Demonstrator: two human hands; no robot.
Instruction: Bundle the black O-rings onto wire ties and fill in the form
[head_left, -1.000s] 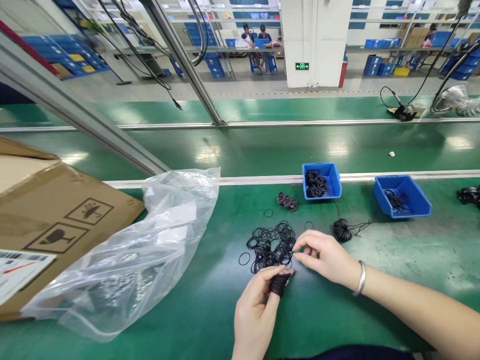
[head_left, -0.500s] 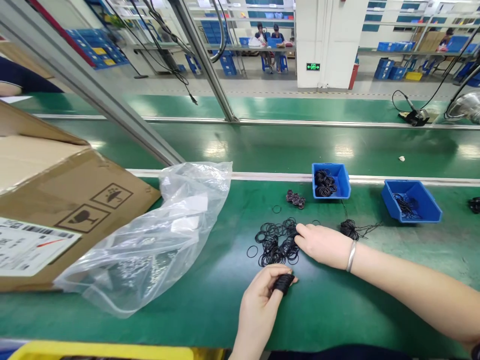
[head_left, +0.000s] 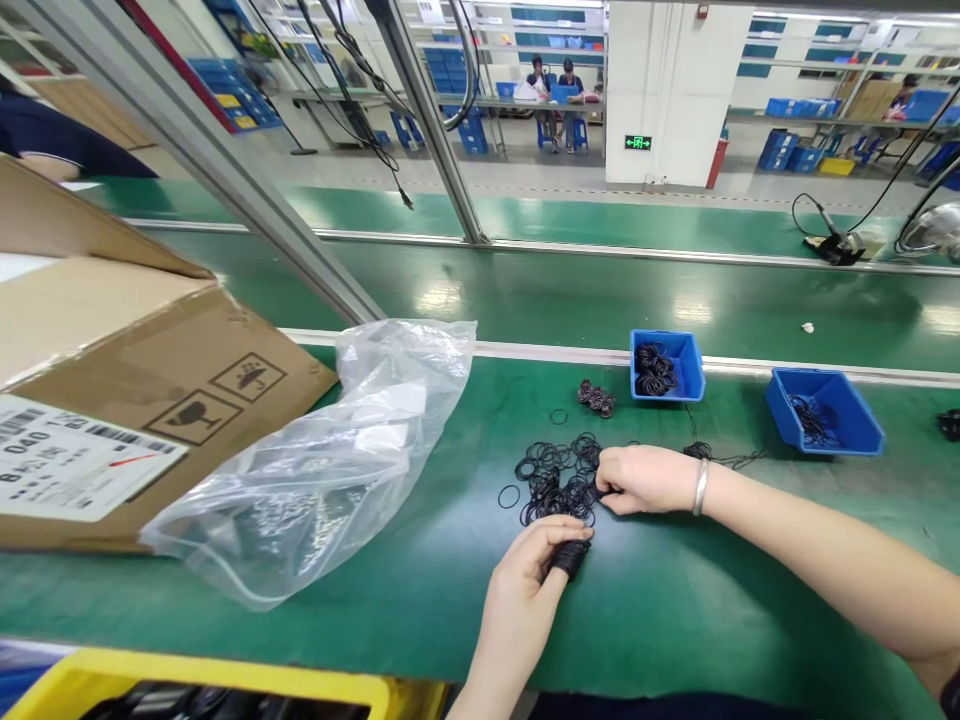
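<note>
Thin black rubber rings (head_left: 553,470) lie in a loose pile on the green table, with a single ring apart on its left. My left hand (head_left: 517,590) is closed on a stack of black rubber rings (head_left: 571,558), bunched at the thumb, just below the pile. At the pile's right edge my right hand (head_left: 643,480) has its fingers pinched together around something black; rings, it seems, though the fingertips partly hide it. Behind the pile lies a small twisted bundle of dark rings (head_left: 596,398).
Two blue bins (head_left: 684,368) with black rings stand at the back right. A tied black bundle (head_left: 697,450) lies behind my right wrist. On the left are a clear plastic bag (head_left: 322,480) and a cardboard box (head_left: 247,420); a yellow crate (head_left: 225,672) is at the lower left.
My right hand has drawn its fingers lower and tighter at the pile's right edge. My left hand still holds the stack of rings. The whole view has shifted slightly.
</note>
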